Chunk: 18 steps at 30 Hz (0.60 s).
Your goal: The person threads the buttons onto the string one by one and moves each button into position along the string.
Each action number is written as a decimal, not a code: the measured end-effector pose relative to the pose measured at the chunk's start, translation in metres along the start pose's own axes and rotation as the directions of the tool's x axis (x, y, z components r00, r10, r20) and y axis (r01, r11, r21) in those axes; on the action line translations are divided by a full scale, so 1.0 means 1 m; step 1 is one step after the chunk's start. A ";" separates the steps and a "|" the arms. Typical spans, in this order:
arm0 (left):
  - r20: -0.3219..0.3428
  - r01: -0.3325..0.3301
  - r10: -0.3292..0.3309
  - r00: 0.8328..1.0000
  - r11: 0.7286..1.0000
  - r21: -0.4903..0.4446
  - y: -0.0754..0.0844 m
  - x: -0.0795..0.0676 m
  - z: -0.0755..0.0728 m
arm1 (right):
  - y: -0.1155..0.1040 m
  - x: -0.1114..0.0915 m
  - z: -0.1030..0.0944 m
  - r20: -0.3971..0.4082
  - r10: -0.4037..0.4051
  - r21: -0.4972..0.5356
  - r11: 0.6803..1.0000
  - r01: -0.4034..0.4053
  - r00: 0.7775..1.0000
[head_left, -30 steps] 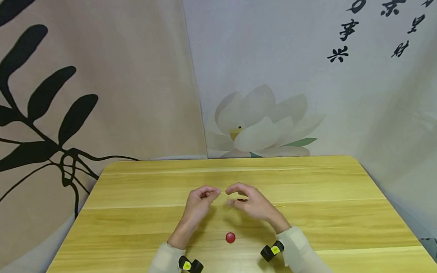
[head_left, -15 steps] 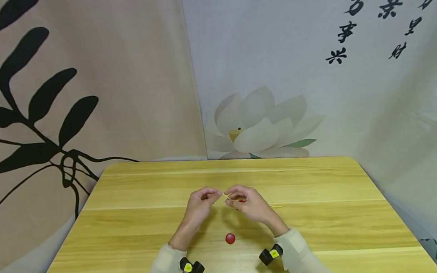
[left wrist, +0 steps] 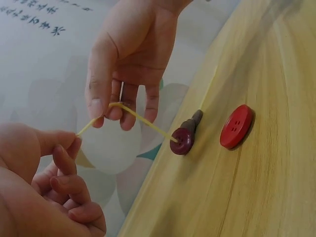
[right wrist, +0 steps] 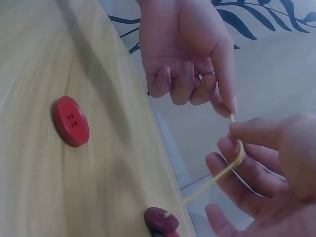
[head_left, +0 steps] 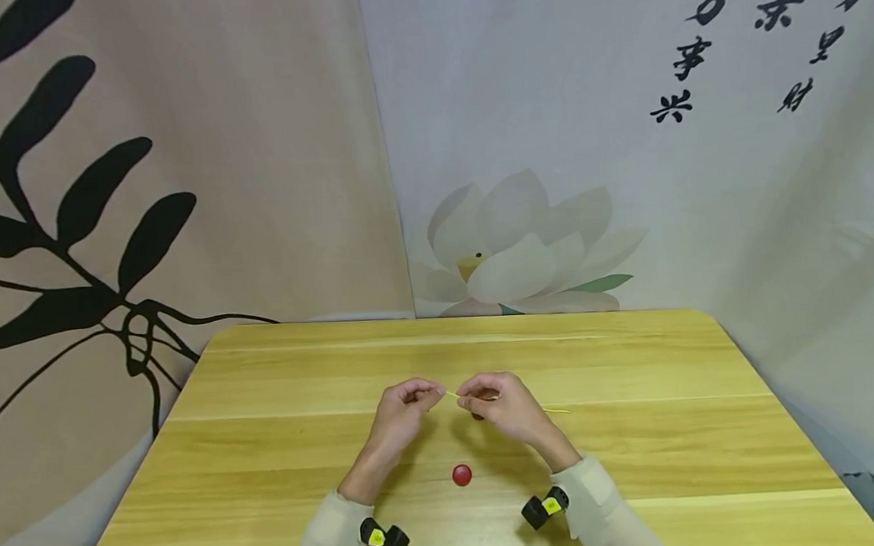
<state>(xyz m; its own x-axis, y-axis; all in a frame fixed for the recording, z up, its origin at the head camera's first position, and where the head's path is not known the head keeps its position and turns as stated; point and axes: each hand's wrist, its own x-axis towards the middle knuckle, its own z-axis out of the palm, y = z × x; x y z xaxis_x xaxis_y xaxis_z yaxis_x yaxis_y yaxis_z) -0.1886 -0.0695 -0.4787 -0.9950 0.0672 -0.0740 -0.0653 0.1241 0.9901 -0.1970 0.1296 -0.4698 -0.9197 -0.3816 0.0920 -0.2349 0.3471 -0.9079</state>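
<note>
A yellow cord (left wrist: 153,125) runs between the two hands. My left hand (head_left: 400,410) pinches its end between thumb and forefinger. A short way along, my right hand (head_left: 514,406) pinches the cord between its thumb and a finger. From there the cord slopes down into a hole of a dark red button (left wrist: 181,141). Behind that button sit brownish pieces (left wrist: 191,123) in a row, partly hidden. In the right wrist view, the dark red button (right wrist: 162,220) is cut off by the lower edge. A larger red four-hole button (left wrist: 237,127) lies apart on the table.
The wooden table (head_left: 270,484) ends at a fabric backdrop (head_left: 289,190) printed with a plant, a flower and writing. More yellow cord (head_left: 556,411) lies on the table beyond the right wrist. Each sleeve carries a black wrist camera (head_left: 388,540).
The right thumb and forefinger, spread apart a second ago, have closed on the cord. The left hand keeps its pinch and barely moves. The red button stays in place.
</note>
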 end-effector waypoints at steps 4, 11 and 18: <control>0.012 -0.007 0.007 1.000 1.000 -0.001 -0.001 0.000 0.000 | 0.001 0.000 0.000 0.001 0.008 -0.015 1.000 -0.008 1.000; 0.034 0.009 -0.009 0.999 1.000 -0.003 -0.001 -0.002 0.000 | 0.002 0.002 -0.001 -0.004 0.022 -0.027 0.999 -0.022 1.000; 0.089 0.014 -0.018 0.996 0.999 0.045 -0.002 -0.002 -0.001 | 0.003 0.001 -0.003 -0.027 0.033 -0.034 0.999 -0.033 0.999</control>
<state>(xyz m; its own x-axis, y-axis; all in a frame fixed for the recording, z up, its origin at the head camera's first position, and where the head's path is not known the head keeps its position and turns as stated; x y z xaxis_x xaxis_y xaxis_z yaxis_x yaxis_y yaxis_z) -0.1861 -0.0707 -0.4803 -0.9829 0.1529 -0.1024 -0.0761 0.1693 0.9826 -0.1995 0.1331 -0.4713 -0.9350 -0.3469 0.0734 -0.2144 0.3883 -0.8963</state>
